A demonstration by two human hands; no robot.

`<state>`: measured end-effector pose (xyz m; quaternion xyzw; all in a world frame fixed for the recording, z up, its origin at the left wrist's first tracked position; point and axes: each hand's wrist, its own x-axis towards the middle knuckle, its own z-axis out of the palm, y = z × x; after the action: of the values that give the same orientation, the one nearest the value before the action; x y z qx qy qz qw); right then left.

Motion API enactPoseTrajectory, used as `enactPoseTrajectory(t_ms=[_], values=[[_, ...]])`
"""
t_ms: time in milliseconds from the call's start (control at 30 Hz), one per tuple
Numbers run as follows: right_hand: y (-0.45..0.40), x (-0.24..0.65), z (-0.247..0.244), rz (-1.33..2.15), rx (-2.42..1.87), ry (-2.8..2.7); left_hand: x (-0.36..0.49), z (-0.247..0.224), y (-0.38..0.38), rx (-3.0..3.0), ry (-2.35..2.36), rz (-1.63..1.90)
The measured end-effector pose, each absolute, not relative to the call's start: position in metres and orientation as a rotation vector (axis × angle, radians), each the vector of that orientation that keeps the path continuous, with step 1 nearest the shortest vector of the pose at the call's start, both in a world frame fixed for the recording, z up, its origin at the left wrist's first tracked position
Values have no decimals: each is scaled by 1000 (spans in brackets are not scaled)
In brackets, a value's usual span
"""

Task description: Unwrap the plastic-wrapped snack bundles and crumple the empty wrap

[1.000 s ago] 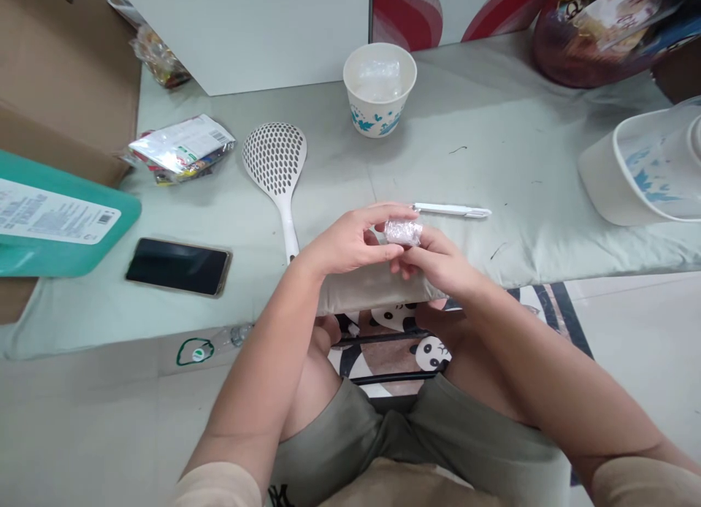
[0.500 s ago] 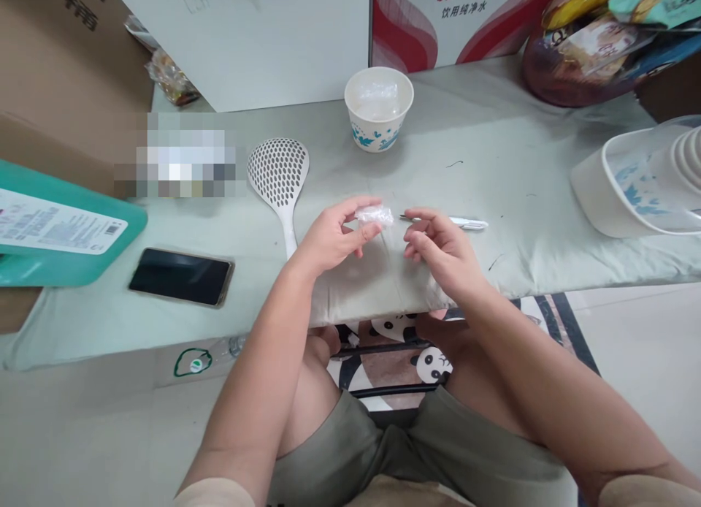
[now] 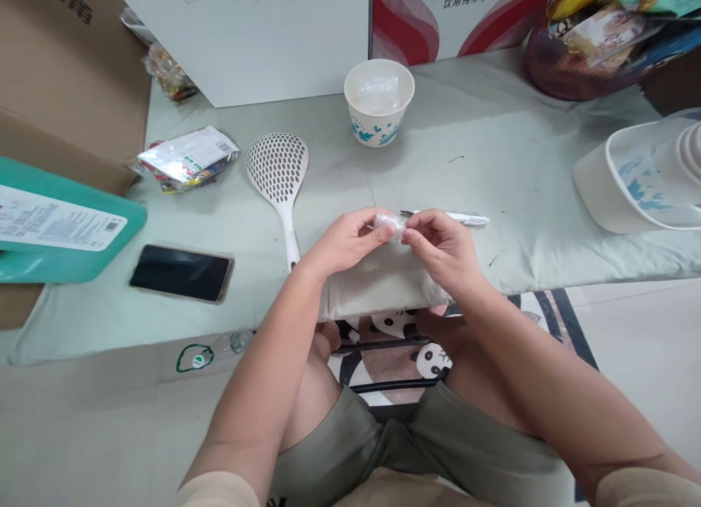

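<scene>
A small crumpled piece of clear plastic wrap is pinched between the fingers and thumb of my left hand. My right hand grips the wrap's right end with thumb and forefinger. Just behind my right hand, a white pen lies on the cloth, its dark tip showing between my hands. Farther back stands a paper cup with blue leaf prints and clear plastic inside. A white slotted skimmer lies to the left, its handle end beside my left forearm.
The green-clothed table also bears a phone, snack packets, a green jug and a brown box at left. A white bin of cups stands right. Boxes and a snack-filled bowl line the back.
My left hand has moved slightly right with the plastic wrap. My right hand's fingers have closed on the wrap's right end, and the two hands are now together.
</scene>
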<state>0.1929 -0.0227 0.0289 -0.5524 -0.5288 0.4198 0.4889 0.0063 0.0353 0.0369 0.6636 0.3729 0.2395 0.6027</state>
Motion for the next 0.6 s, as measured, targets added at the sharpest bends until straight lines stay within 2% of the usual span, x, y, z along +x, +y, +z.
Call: enactPoseTrajectory(t_ms=[367,600], values=[[-29,192,26,888,-1294,-1310,14,52,20,1312,856,576],[-34,183,24,902,-1234,-1363,9,53,12,1252,942,731]])
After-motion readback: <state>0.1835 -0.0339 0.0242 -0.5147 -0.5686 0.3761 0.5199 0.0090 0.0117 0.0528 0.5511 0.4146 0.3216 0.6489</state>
